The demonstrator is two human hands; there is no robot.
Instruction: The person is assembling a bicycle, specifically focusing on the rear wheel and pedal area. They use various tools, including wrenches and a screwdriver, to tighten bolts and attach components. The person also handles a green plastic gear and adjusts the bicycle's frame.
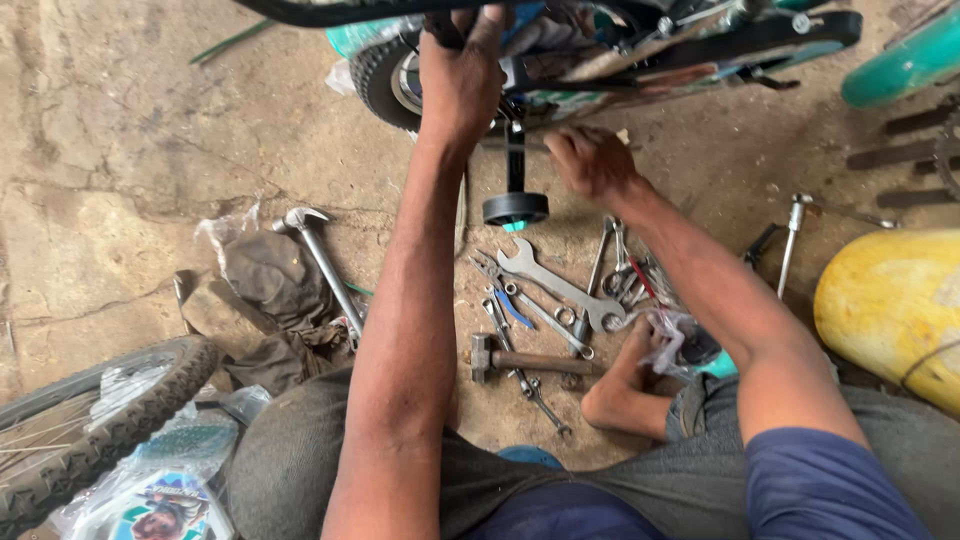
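- My left hand (462, 75) is up high — fingers wrapped around the small bicycle's (600, 50) black frame tube.
- My right hand (590, 160) sits by the training wheel (515, 208), blurred; I can't tell its fingers' state.
- Large spanner (555, 285), hammer (520, 360) on the floor below.
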